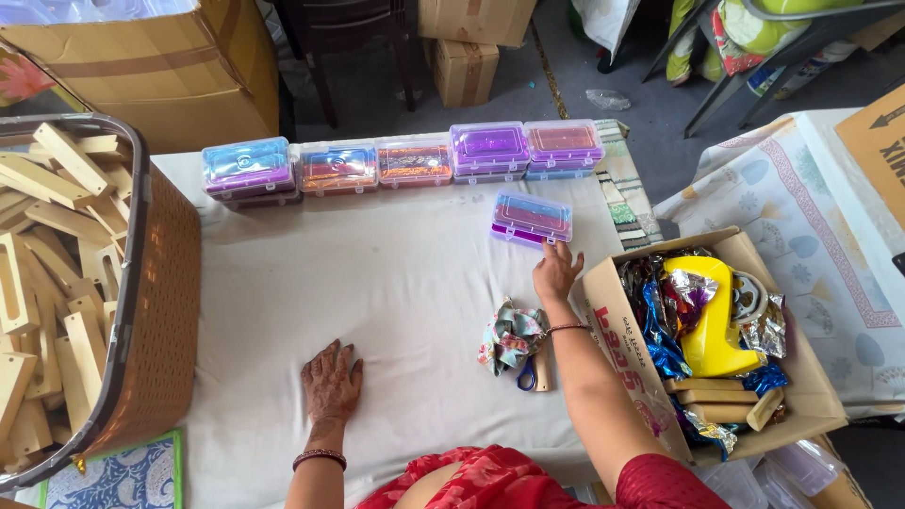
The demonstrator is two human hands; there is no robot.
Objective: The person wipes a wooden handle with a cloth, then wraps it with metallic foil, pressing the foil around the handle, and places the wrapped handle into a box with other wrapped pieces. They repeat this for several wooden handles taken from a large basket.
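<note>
My right hand (556, 270) reaches forward, its fingertips touching the near edge of a clear plastic box (532, 218) with purple and pink contents. My left hand (331, 378) lies flat, palm down, on the white cloth (377, 283) and holds nothing. A row of similar clear boxes (405, 160) with coloured contents stands along the far edge of the cloth. A crumpled patterned fabric piece (509, 337) and blue-handled scissors (526, 374) lie beside my right forearm.
A brown woven basket (156, 311) full of wooden pieces stands at the left. At the right, an open cardboard box (622, 330) holds shiny foil wrappers, a yellow plastic object (709, 320) and wooden blocks. Cardboard cartons (189, 66) and chair legs stand behind.
</note>
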